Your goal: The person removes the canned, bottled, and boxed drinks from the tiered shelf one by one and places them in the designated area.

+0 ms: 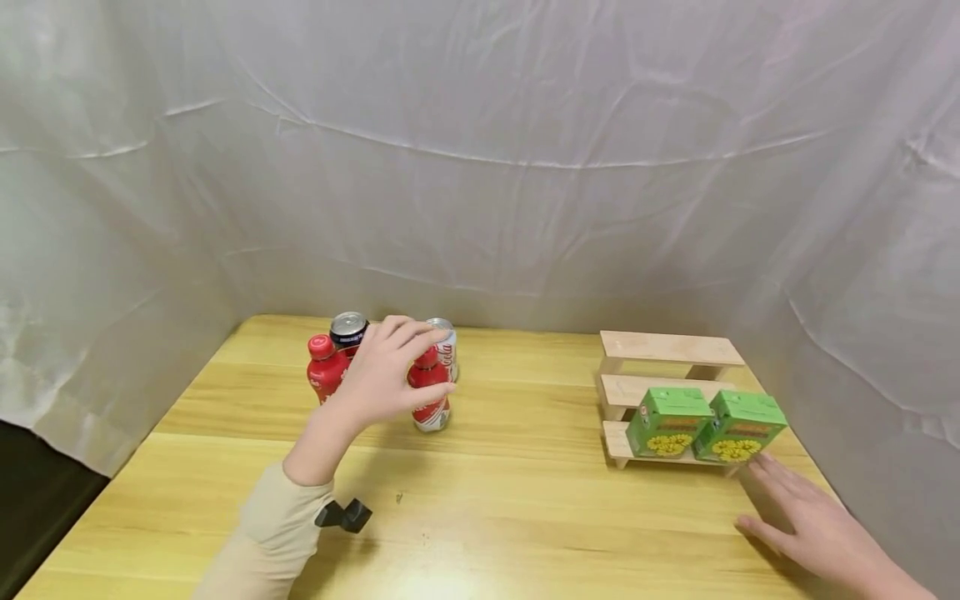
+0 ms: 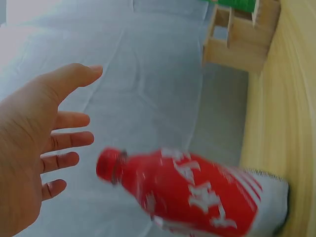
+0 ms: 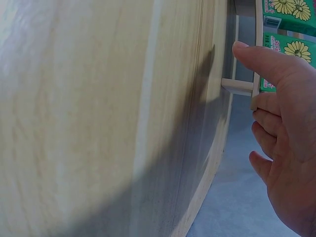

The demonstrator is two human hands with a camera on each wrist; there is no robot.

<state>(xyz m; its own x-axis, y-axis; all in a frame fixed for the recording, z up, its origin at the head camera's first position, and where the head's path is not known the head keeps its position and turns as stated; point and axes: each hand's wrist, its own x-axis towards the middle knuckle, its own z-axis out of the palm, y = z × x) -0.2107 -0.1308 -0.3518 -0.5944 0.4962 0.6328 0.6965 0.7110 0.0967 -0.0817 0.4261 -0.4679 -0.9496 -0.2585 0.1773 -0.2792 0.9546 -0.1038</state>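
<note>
My left hand (image 1: 390, 371) is held over a red bottle (image 1: 429, 372), thumb and fingers spread. The left wrist view shows a gap between those relaxed fingers and the cap; there the bottle (image 2: 182, 192) stands on the tabletop. My right hand (image 1: 806, 521) is low beside the front right corner of a three-step wooden rack (image 1: 663, 348). Its fingertips are right at the rack's end, just below the right green carton (image 1: 742, 427), and the thumb is stretched out. The left green carton (image 1: 670, 423) stands beside it on the lowest step.
Left of my left hand are another red bottle (image 1: 326, 367) and a dark can (image 1: 349, 323). A white cola can (image 1: 447, 346) stands behind the nearer bottle. Grey cloth (image 1: 525, 208) hangs around the back and sides of the wooden table (image 1: 510, 533).
</note>
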